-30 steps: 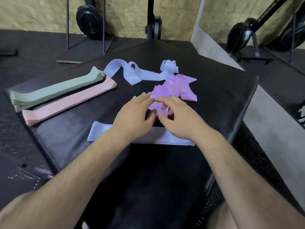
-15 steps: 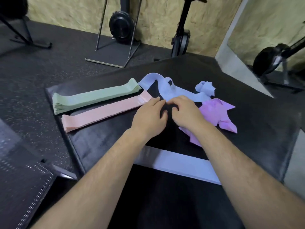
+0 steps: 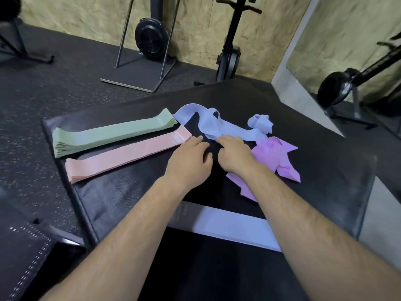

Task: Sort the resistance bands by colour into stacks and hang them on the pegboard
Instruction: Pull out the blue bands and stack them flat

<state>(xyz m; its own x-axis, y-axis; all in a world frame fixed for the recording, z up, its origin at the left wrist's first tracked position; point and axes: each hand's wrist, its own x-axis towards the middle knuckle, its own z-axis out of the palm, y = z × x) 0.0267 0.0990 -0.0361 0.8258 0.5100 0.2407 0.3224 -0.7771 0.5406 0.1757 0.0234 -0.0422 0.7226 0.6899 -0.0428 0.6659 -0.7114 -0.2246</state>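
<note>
- Left hand (image 3: 189, 157): palm down, fingers nearly straight, resting on the black bench (image 3: 325, 170). Fingertips lie just beside the end of the pink band stack (image 3: 125, 153). It holds nothing.
- Right hand (image 3: 235, 155): fingers curled, gripping the edge of the loose blue bands (image 3: 217, 124).
- Green band stack (image 3: 112, 133): flat, just beside the pink one.
- Purple band pile (image 3: 275, 157): crumpled, beside the right hand.
- Flat blue band stack (image 3: 234, 227): under the forearms.

OSB wall (image 3: 195, 29) behind. Speckled black rubber floor (image 3: 54, 83). Black padded mat (image 3: 325, 170) in front. Metal stand (image 3: 138, 82), flywheel machine (image 3: 150, 42) and black upright (image 3: 233, 40) by wall. Right: grey pillar (image 3: 299, 92), possibly a mirror (image 3: 347, 40). Dim light.
</note>
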